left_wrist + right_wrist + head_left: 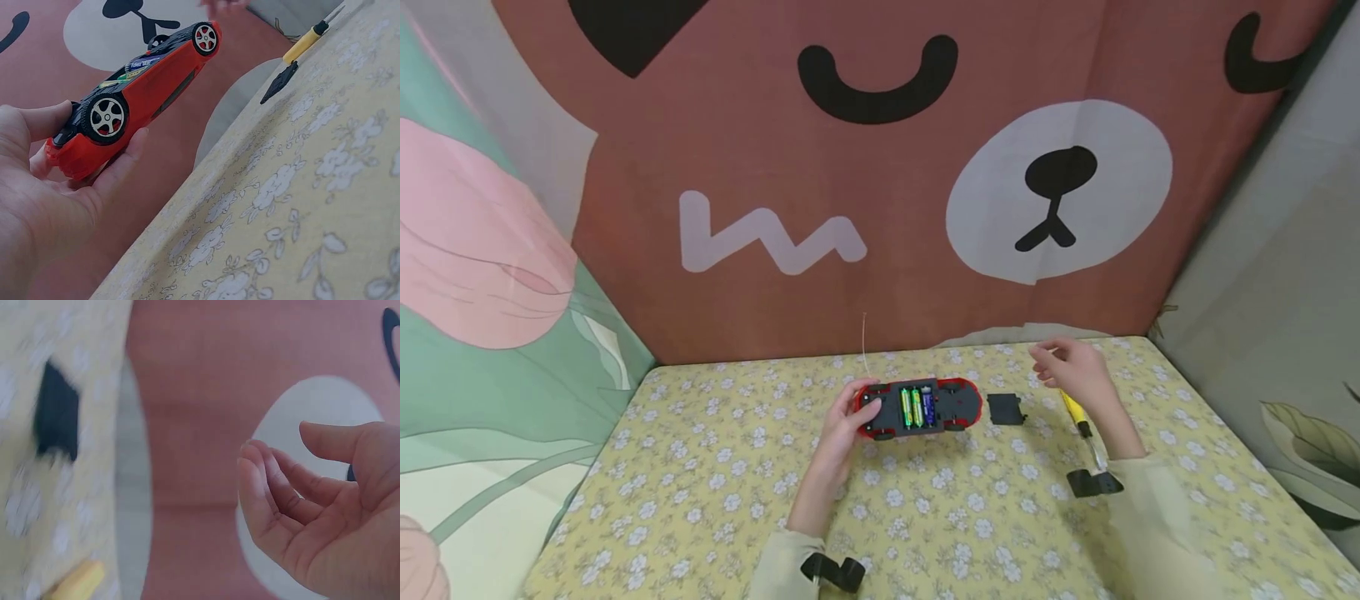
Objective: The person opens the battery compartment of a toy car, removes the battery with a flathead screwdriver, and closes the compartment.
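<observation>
My left hand grips one end of a red toy car, turned underside up and raised off the table. In its uncovered battery compartment lie two green batteries and a dark blue one. The left wrist view shows the thumb on the black underside and the fingers around the red body. My right hand hovers with loosely bent fingers, holding nothing. Below it is a screwdriver with a yellow handle. A black battery cover lies between the car and the screwdriver.
The table wears a yellow flowered cloth. A brown curtain with a cartoon bear face rises right behind it, with other printed cloths at both sides. A thin pale wire sticks up from the car's held end.
</observation>
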A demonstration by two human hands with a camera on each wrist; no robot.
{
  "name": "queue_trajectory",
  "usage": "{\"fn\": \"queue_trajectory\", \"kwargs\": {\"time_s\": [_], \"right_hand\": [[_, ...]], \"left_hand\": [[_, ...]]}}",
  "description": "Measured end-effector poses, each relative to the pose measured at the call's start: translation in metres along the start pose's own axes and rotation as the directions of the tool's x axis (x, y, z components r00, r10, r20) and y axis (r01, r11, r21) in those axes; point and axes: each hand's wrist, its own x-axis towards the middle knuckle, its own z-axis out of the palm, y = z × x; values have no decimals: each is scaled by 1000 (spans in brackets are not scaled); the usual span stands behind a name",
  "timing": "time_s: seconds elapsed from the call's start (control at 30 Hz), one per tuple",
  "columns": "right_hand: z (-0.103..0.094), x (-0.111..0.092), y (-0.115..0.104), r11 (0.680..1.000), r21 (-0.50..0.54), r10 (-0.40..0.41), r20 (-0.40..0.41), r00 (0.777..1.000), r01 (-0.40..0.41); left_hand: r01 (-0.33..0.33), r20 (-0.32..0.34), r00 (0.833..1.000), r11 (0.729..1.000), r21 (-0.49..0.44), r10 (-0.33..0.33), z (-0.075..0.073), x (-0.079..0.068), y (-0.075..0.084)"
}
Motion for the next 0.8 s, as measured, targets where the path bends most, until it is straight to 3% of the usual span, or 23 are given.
{"fn": "queue_trajectory", "kwargs": {"time_s": [0.3,0.8], "right_hand": [[14,-9,-38,977,188,-91,-74,993,104],[38,-10,-58,942,316,-117,-9,993,114]], "left_hand": [[2,6,1000,1000,-19,-2,-2,1,1],[0,0,1000,1000,-13,0,-2,0,1]]}}
